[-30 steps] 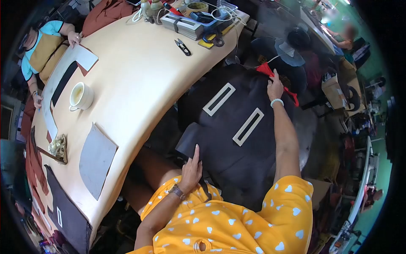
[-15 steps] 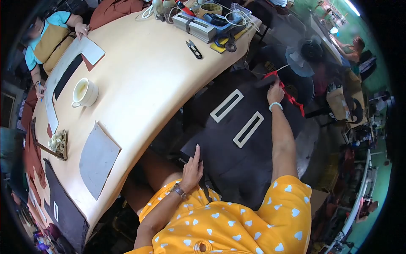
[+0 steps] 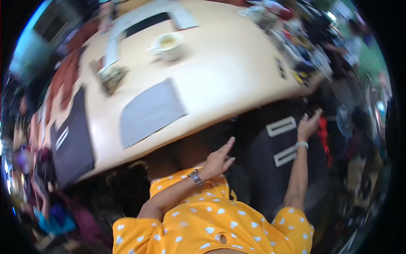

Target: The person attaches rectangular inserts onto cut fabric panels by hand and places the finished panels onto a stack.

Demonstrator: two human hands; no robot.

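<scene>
A dark sheet of material [image 3: 258, 154] lies low beside the table, to my right, with two pale rectangular frames [image 3: 278, 123] on it. My right hand [image 3: 308, 125] is at the sheet's far edge, fingers apart, close to a red strap [image 3: 324, 135]. Nothing shows in its fingers, though blur softens them. Over my lap, my left hand [image 3: 217, 161] is open with the index finger stretched out, near the sheet's left edge. It holds nothing.
The pale table [image 3: 228, 72] bears a grey flat piece [image 3: 150, 112], a white cup [image 3: 169, 53], a rough ornament [image 3: 112, 78], small snips [image 3: 280, 67] and a dark piece [image 3: 72, 148] at left. Tools crowd the right end. Another person's hand [image 3: 105, 19] is at the far left.
The view has turned, so table and sheet appear shifted and rotated. My right hand's fingers have opened from the sheet's edge. My left hand's thumb and fingers are more spread.
</scene>
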